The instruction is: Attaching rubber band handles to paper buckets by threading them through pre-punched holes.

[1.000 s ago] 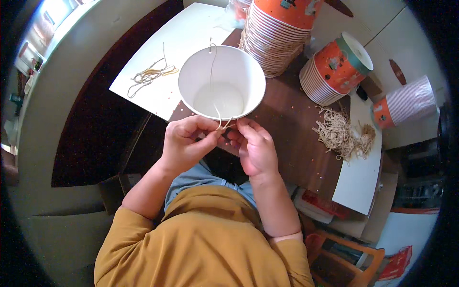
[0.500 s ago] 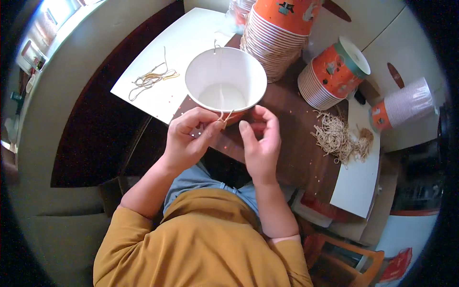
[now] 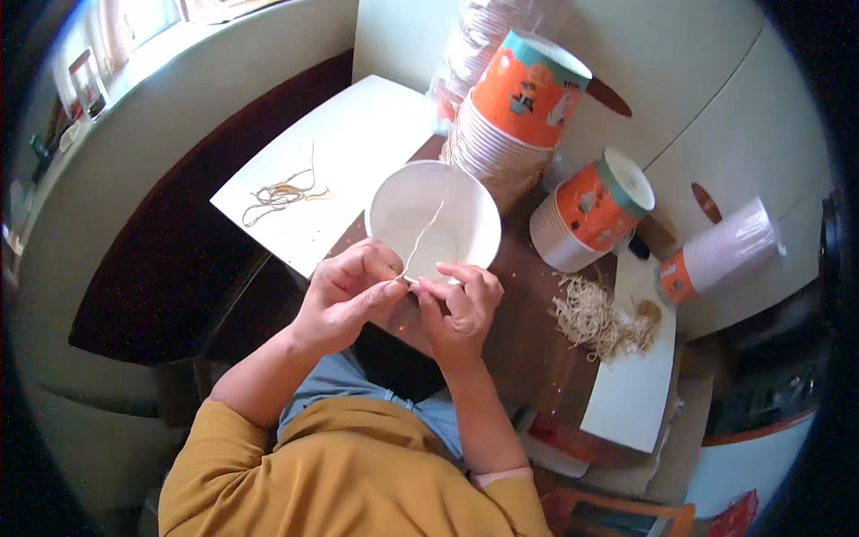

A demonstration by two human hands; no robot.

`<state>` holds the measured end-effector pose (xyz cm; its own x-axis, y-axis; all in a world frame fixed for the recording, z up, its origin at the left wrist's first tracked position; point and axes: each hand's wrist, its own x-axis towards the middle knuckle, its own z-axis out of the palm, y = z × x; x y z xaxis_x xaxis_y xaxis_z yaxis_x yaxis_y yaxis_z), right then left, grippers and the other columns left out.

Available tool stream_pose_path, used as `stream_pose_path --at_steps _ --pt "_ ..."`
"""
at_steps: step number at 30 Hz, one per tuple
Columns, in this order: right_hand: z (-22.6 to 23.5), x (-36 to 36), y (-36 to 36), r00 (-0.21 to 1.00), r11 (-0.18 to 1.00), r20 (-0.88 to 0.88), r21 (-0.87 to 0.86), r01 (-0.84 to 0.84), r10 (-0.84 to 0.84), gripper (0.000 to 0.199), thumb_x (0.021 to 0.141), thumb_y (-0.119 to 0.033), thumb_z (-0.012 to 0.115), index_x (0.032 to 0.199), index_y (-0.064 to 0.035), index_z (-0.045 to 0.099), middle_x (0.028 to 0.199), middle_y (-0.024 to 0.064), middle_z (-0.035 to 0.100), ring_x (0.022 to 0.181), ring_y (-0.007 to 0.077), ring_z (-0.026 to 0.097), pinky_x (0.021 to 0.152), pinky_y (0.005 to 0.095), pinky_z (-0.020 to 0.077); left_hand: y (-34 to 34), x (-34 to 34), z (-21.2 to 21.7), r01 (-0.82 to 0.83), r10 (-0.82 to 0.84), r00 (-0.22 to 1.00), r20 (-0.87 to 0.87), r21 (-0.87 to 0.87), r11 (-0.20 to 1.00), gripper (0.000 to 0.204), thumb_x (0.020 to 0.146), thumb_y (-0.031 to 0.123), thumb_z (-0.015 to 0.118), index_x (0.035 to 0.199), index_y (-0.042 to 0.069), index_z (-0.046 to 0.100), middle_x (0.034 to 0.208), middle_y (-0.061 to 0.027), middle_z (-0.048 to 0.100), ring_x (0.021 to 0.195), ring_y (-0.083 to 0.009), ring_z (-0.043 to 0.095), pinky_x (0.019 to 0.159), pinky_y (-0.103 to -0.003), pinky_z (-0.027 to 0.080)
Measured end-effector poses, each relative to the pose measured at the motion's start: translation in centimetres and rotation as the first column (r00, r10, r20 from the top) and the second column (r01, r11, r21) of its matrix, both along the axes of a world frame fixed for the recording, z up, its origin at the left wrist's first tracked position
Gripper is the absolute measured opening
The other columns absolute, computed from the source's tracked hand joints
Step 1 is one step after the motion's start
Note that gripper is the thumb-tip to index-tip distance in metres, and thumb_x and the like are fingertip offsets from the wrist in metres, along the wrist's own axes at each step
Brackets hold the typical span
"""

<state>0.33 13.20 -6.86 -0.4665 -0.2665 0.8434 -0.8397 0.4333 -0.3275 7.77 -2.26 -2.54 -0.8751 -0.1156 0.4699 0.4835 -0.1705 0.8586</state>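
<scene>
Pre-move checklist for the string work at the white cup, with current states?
1. String pinched at the cup's near rim: ok, left hand and right hand both have fingertips on it.
2. String runs up across the cup's mouth: ok, a thin pale line shows there.
3. White cup upright on the table: ok.
4. String fastened to the rim: cannot tell, fingers hide it.
5. Spare strings on the white sheet: ok, lying loose to the left.
6. Pile of cut strings on the right: ok, apart from the hands.

white paper cup point(image 3: 434, 219), orange-and-teal patterned cup stacks point(image 3: 523, 98), tan string point(image 3: 420, 237)
</scene>
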Motion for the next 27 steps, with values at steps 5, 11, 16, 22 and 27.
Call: stream_pose_path --at_steps 5,11,16,22,27 --pt "0.9 -0.3 0.8 1.000 0.997 0.017 0.082 -0.005 0.004 0.009 0.077 -0.027 0.070 0.077 -0.0192 0.064 0.081 -0.0037 0.061 0.085 0.0192 0.055 0.082 0.0387 0.0355 -0.4 -1.4 -1.5 0.201 -0.237 0.971 0.036 0.418 0.886 0.009 0.087 0.009 0.061 0.082 0.003 0.058 0.087 -0.0047 0.055 0.083 -0.0121 0.050 0.078 -0.025 0.039" --pt "2.8 0.1 1.3 0.991 0.969 0.081 0.233 0.086 -0.107 0.018 0.070 -0.022 0.075 0.083 -0.0134 0.066 0.092 0.0032 0.063 0.090 0.0224 0.056 0.085 0.0370 0.0370 -0.8 -3.4 -2.4 0.283 -0.273 0.958 -0.084 0.392 0.875 0.010 0.087 0.010 0.061 0.079 0.004 0.058 0.087 -0.0066 0.058 0.089 -0.0154 0.052 0.085 -0.030 0.039" --pt "7.0 -5.8 3.9 0.921 0.952 0.343 0.296 0.077 -0.182 0.060 0.070 -0.037 0.072 0.117 -0.0018 0.054 0.108 0.0172 0.058 0.101 0.0331 0.055 0.090 0.0443 0.0410 -2.0 -3.9 -3.2 0.359 -0.362 0.930 -0.063 0.369 0.857 0.010 0.084 0.009 0.062 0.076 0.003 0.059 0.086 -0.0069 0.059 0.088 -0.0174 0.054 0.085 -0.031 0.041" --pt "5.8 -16.2 3.9 0.725 0.844 0.644 0.508 -0.170 -0.242 0.034 0.074 -0.029 0.067 0.094 -0.0010 0.066 0.087 0.0204 0.067 0.084 0.0329 0.066 0.077 0.0410 0.0506 -2.6 -2.8 -1.1 0.211 -0.289 0.946 -0.150 -0.391 0.896 0.011 0.074 0.015 0.065 0.069 0.005 0.063 0.092 -0.0101 0.061 0.091 -0.0224 0.056 0.083 -0.032 0.041" --pt "9.0 -9.0 3.2 0.990 0.993 0.118 0.098 0.062 -0.074 0.021 0.090 -0.019 0.057 0.102 -0.0039 0.064 0.099 0.0174 0.065 0.091 0.0341 0.063 0.079 0.0415 0.0492 -4.8 -1.1 -0.7 -0.502 0.412 0.848 -0.333 -0.259 0.825 0.035 0.081 0.021 0.060 0.109 0.000 0.062 0.108 -0.0150 0.061 0.100 -0.0258 0.056 0.088 -0.037 0.044"
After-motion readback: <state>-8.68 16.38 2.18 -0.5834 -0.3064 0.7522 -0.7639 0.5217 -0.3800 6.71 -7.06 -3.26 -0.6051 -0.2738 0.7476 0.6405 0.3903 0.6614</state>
